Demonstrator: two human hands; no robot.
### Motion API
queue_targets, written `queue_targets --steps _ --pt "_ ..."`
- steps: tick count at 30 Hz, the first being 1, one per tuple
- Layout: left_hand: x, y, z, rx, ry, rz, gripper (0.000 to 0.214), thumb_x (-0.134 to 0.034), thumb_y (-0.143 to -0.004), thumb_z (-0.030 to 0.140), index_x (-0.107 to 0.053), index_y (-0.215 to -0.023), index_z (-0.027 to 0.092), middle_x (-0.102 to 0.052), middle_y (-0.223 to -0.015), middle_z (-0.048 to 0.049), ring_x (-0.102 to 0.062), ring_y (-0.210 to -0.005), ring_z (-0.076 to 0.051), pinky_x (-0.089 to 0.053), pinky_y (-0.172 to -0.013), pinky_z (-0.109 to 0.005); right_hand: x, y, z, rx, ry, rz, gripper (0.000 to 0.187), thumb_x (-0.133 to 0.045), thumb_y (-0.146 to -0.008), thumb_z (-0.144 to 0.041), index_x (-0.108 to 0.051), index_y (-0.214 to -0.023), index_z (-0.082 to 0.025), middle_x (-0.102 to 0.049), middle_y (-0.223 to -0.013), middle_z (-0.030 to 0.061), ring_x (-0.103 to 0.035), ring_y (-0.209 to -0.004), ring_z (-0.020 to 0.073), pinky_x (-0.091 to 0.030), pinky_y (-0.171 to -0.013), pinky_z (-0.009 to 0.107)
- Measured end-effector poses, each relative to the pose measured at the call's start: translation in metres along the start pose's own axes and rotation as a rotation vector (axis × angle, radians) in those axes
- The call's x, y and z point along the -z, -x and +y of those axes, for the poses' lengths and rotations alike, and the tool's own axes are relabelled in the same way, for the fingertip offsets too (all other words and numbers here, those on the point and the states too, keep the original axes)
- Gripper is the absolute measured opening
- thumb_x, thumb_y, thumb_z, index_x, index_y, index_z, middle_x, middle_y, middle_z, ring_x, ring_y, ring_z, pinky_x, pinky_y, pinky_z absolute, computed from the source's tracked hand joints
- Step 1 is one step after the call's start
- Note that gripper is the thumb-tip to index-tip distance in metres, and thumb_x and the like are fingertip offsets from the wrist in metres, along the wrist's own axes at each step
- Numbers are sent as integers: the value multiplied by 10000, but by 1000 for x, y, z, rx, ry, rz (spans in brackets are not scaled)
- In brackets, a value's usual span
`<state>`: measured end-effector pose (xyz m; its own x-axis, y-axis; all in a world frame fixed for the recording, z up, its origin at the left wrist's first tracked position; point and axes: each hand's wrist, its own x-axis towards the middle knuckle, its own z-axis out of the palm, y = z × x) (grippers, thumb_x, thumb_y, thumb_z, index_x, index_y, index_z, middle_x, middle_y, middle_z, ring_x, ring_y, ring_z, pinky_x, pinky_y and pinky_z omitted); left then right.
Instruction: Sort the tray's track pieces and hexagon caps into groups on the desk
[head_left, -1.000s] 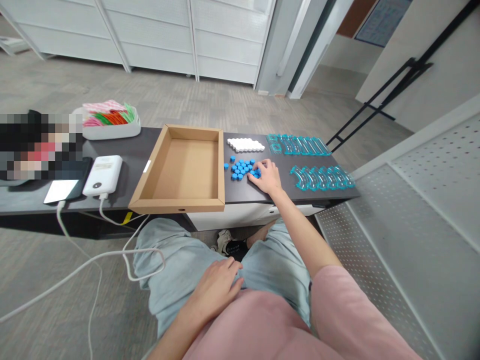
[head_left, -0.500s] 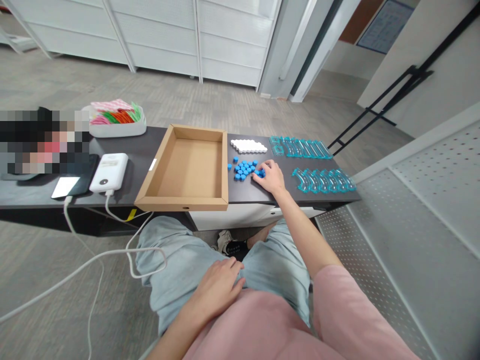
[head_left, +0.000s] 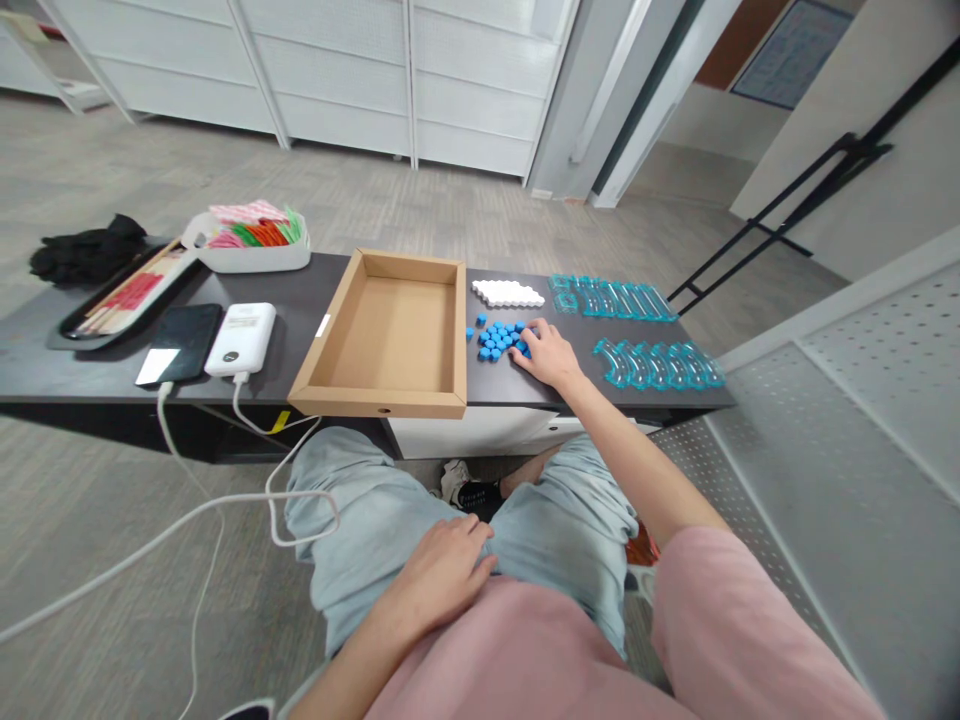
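My right hand rests at the right edge of a cluster of small blue hexagonal pieces on the dark tabletop. Its thumb and fingers are apart and curve around a few of them; the palm hides part of that side. Two blue pieces lie slightly away from the cluster, near the cardboard box. Behind the cluster, white hexagonal pieces are packed in a tight block. My left hand lies on my lap with its fingers stretched out, holding nothing.
An open cardboard box stands left of the blue pieces. Clear teal plastic parts lie in two rows at the right. Farther left are a white power bank, a phone, cables, a white tub and a black tray.
The view has shifted slightly left, bringing the black tray and black cloth into clear sight. My right hand stays at the blue pieces; my left hand still lies on my lap.
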<state>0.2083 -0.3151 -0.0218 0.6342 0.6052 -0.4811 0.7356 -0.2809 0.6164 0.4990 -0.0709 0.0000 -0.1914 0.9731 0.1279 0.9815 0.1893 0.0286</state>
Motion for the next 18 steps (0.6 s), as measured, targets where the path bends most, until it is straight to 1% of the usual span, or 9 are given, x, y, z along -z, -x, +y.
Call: queue_targets --steps 3,6,11,15,18 --pt "-1 0 -1 10 -2 2 460 -502 -1106 365 -769 -1449 214 -751 -1459 -137 -716 -1353 -350 -497 -1201 -459 2 -1 3 0 21 -16 530 -487 -1172 -552 -743 -1468 -194 -606 -1612 242 -602 -1329 436 -624 -981 539" --pt "1 1 0 24 -15 -1 466 -509 -1096 353 -771 -1450 201 -752 -1453 -142 -715 -1350 -358 -497 -1202 -465 1 -1 8 -2 33 -24 533 -464 -1188 -552 -742 -1465 -190 -607 -1610 248 -604 -1337 436 -624 -990 545" --pt "1 0 2 38 -44 -20 481 -500 -1098 373 -767 -1462 205 -744 -1477 -151 -701 -1389 -373 -503 -1217 -487 -2 -5 20 -52 4 19 510 -436 -1195 -521 -745 -1401 -172 -617 -1592 252 -643 -1325 421 -632 -979 532" --pt "-1 -1 -1 41 -56 -18 495 -500 -1093 375 -770 -1461 182 -742 -1477 -165 -701 -1388 -380 -508 -1224 -505 -3 -11 30 -99 -37 39 468 -463 -1193 -503 -749 -1349 -166 -617 -1583 246 -692 -1304 393 -638 -958 488" --pt "-2 -1 -3 45 -63 -13 505 -490 -1092 374 -767 -1467 180 -739 -1482 -163 -701 -1381 -377 -504 -1230 -508 -5 -18 38 -134 -87 59 430 -494 -1186 -492 -758 -1292 -170 -623 -1559 235 -723 -1260 378 -632 -979 475"
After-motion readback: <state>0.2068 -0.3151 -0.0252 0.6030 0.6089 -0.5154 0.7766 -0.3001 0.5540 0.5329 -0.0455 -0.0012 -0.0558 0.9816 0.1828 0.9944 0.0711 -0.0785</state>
